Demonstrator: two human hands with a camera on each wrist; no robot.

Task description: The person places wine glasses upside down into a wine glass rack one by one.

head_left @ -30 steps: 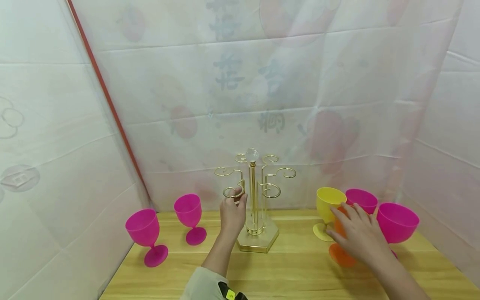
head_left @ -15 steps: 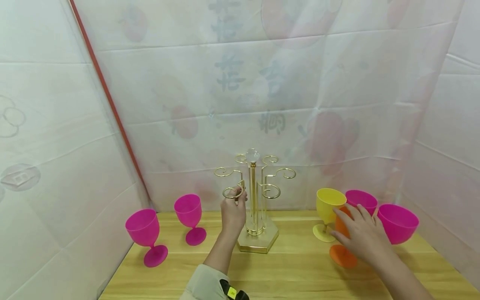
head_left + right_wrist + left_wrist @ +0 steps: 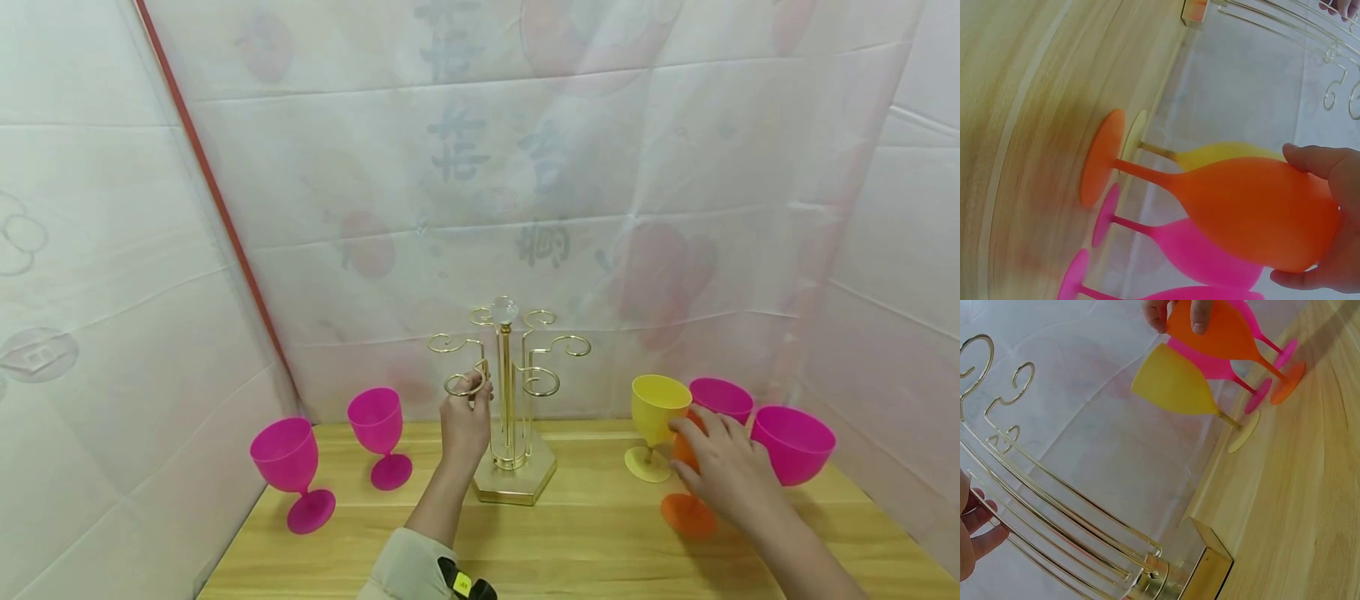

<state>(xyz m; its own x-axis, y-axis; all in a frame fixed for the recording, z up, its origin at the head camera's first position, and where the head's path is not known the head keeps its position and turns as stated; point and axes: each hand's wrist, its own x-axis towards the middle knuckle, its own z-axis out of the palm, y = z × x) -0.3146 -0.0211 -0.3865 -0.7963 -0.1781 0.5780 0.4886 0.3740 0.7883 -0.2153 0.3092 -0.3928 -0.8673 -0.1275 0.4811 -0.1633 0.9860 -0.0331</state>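
Observation:
My left hand (image 3: pixel 465 427) holds a thin upright wire of the gold cup rack (image 3: pixel 513 483), just below a curled hook at its front left. In the left wrist view, the fingers (image 3: pixel 988 542) curl at that wire. On the right, my right hand (image 3: pixel 731 468) grips the bowl of an orange goblet (image 3: pixel 688 514), thumb and fingers on opposite sides near the rim. The orange goblet (image 3: pixel 1254 212) stands upright with its foot at the tabletop. Close behind it are a yellow goblet (image 3: pixel 660 408) and two magenta goblets, one (image 3: pixel 722 398) farther back and one (image 3: pixel 793 444) farther right.
Two more magenta goblets, one (image 3: pixel 285 457) nearer and one (image 3: pixel 377 421) farther back, stand left of the rack on the wooden table (image 3: pixel 585 542). A pale printed sheet (image 3: pixel 585 250) hangs behind, with similar sheets at both sides.
My right hand has come closer round the orange goblet's bowl, and the goblet's foot has shifted very slightly right. The left hand stays at the rack, and the other goblets have not moved.

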